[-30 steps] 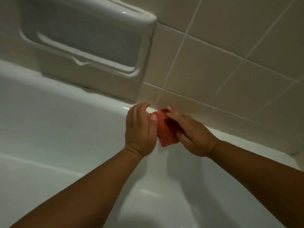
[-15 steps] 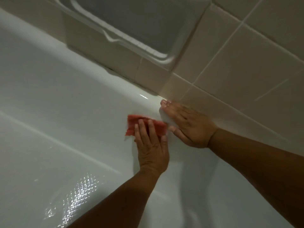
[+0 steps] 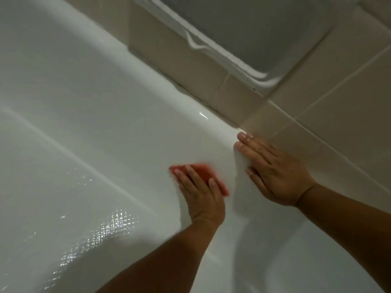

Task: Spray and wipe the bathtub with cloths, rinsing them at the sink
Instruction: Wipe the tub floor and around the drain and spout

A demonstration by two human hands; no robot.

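Fingers [image 3: 191, 174] of the left hand [image 3: 203, 197] lie straight, pressing one red cloth [image 3: 203, 171] flat against the bathtub [image 3: 105, 123] inner wall. Just beside it the right hand [image 3: 277, 174] rests flat, fingers straight, under the rim. One recessed soap dish [image 3: 264, 28] sits in the tiled wall [image 3: 349, 98] above.

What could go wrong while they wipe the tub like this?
The glossy white bathtub looks wet, so the right hand leaning flat on its wall might slip. The small red cloth is only pressed under the straight fingers of the left hand, so it could slide out.
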